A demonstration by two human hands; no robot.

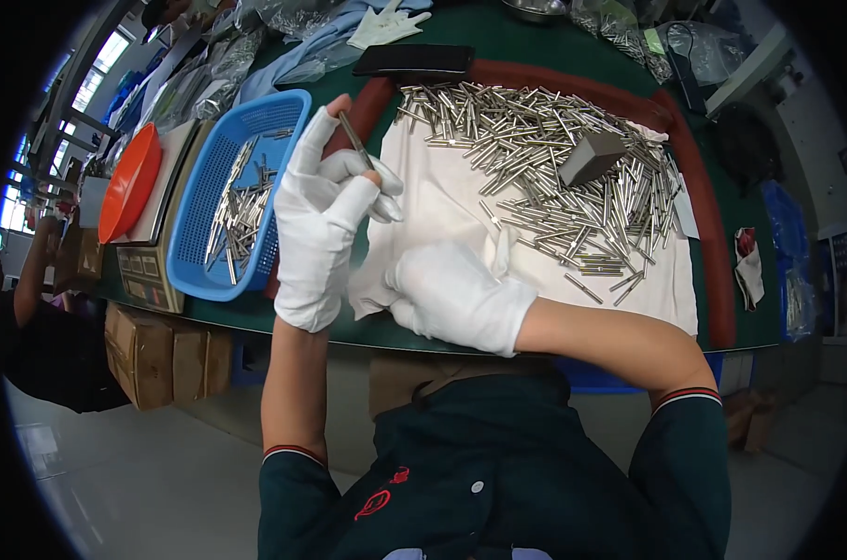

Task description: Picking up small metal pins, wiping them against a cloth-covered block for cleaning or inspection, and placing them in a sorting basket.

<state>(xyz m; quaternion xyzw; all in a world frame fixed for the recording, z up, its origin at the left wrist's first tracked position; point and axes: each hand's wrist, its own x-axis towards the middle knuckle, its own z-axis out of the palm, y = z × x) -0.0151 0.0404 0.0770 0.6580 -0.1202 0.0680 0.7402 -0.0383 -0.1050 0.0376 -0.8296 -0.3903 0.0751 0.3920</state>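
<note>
My left hand [323,210], in a white glove with bare thumb and index tips, is raised between the blue basket and the cloth. A slim metal pin [354,138] is pinched between those two fingertips. Lower down, my right hand [456,291], also gloved in white, is closed at the near left part of the pale pink cloth [423,191]. Cloth is bunched at its curled fingers, which are partly hidden. A large heap of similar metal pins [536,140] covers the far and right part of the cloth, and a grey block [592,159] sits on it.
Left of the cloth stands a blue basket [183,233] with loose pins inside. Beyond it are a scale [148,280] and an orange tray [132,182]. Dark red padded bars [718,252] border the cloth. A black phone [414,61] lies at the back. Another person [64,355] is at far left.
</note>
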